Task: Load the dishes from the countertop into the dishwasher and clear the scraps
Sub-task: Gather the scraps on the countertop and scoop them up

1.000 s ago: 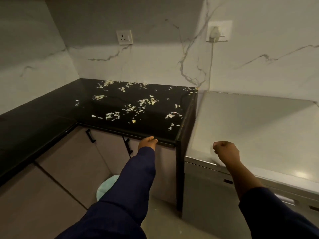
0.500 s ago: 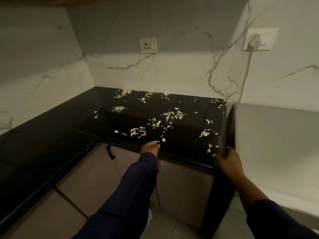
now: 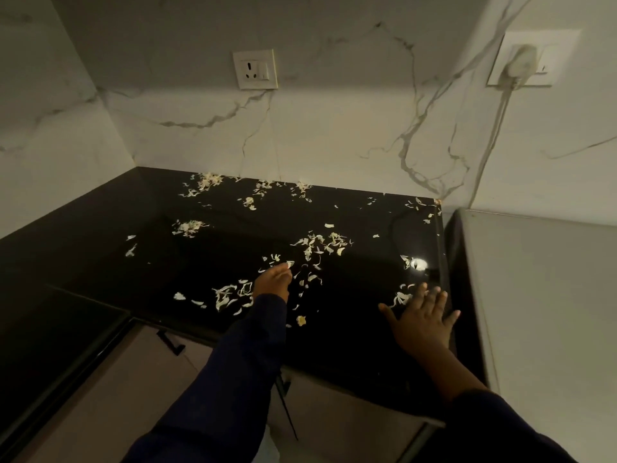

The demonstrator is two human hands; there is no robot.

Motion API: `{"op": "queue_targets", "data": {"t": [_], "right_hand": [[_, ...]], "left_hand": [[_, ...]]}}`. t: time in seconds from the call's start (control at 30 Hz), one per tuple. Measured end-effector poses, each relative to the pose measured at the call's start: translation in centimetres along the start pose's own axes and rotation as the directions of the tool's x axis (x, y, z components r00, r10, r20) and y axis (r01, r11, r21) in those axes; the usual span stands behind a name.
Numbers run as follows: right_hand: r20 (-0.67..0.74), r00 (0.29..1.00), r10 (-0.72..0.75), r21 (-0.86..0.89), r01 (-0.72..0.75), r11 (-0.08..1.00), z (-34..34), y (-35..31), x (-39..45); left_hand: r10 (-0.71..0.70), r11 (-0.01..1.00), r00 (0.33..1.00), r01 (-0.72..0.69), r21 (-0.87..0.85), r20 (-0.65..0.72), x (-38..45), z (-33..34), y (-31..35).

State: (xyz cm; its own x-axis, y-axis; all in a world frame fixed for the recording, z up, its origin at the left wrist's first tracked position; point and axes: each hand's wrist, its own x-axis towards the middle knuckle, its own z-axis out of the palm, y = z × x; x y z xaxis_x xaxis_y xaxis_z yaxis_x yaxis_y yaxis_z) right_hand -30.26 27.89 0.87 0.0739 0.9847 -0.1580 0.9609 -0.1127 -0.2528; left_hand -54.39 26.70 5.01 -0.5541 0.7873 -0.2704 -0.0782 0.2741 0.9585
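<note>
A black counter (image 3: 100, 262) fills a marble-walled corner, with a socket (image 3: 255, 70) on the far wall. Pale scraps (image 3: 230, 295) lie strewn across it from far edge to near. The left hand (image 3: 272, 282) rests among them, fingers bunched, pinching one scrap at its tips. The right hand (image 3: 422, 317) is spread flat, holding nothing, near the counter's right edge, beside a grey appliance (image 3: 541, 312).

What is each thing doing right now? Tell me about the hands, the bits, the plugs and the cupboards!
left hand: fingers curled, among the scraps
right hand: open, fingers spread over the countertop
scraps: scattered on countertop
middle socket: nothing plugged in
right socket: plug in, cord hanging
cupboard doors: closed
</note>
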Motion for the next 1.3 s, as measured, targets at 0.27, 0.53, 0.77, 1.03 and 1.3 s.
{"op": "queue_targets", "data": {"t": [0.27, 0.53, 0.77, 1.03, 1.3], "right_hand": [[0.005, 0.998, -0.067, 0.045, 0.066, 0.997, -1.4, -2.9, 8.3], [0.076, 0.983, -0.170, -0.055, 0.174, 0.983, -1.0, -7.6, 11.6], [0.168, 0.908, -0.383, -0.018, 0.392, 0.920, 1.8, -15.0, 7.4], [0.077, 0.962, -0.263, 0.404, 0.211, 0.890, 0.5, -13.0, 2.4], [0.169, 0.972, -0.161, 0.024, 0.160, 0.987, 3.7, -13.6, -4.2]], "left_hand": [[-0.010, 0.997, 1.000, 0.011, -0.075, 0.016, 5.5, 2.6, 2.6], [-0.104, 0.989, 0.993, 0.109, -0.101, 0.052, 9.9, 2.4, 3.2], [-0.078, 0.992, 0.983, 0.093, -0.083, 0.168, 11.7, 1.6, 5.4], [-0.045, 0.994, 0.971, 0.066, -0.085, 0.234, 12.7, -1.0, 5.3], [-0.060, 0.990, 0.959, 0.093, -0.110, 0.276, 11.8, -1.7, 4.6]]}}
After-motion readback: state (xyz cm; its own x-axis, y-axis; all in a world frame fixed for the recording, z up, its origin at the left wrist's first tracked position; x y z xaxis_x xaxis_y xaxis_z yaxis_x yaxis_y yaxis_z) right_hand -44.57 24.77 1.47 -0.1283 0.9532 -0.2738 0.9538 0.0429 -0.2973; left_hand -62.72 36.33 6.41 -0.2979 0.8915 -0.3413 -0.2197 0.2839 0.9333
